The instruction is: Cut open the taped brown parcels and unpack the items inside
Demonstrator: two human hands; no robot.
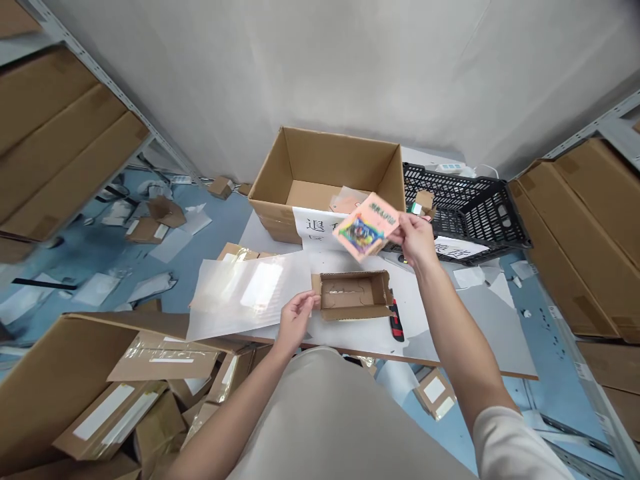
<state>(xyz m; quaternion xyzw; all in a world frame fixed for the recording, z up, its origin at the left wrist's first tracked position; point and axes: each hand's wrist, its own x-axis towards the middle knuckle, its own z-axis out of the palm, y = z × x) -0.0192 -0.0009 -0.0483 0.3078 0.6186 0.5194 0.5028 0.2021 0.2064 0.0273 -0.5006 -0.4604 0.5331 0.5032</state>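
Note:
My right hand (417,240) pinches a pink card-like pack (367,227) with a colourful printed picture, raised in front of a big open carton (277,223). My left hand (296,319) is closed, with its fingertips on the left flap of a small open cardboard box (355,312). No contents are visible inside that small box. Just behind the left hand spreads a translucent plastic sheet (235,293), its right edge by the fingers; whether they also touch it is unclear. A red and black box cutter (396,321) lies right of the small box.
A black plastic crate (493,210) stands right of the big carton on the white table (445,333). The big carton holds some pinkish packs. At lower left, a large carton (40,373) is filled with several taped parcels (110,417). Shelved cartons (565,253) flank both sides; scraps litter the floor.

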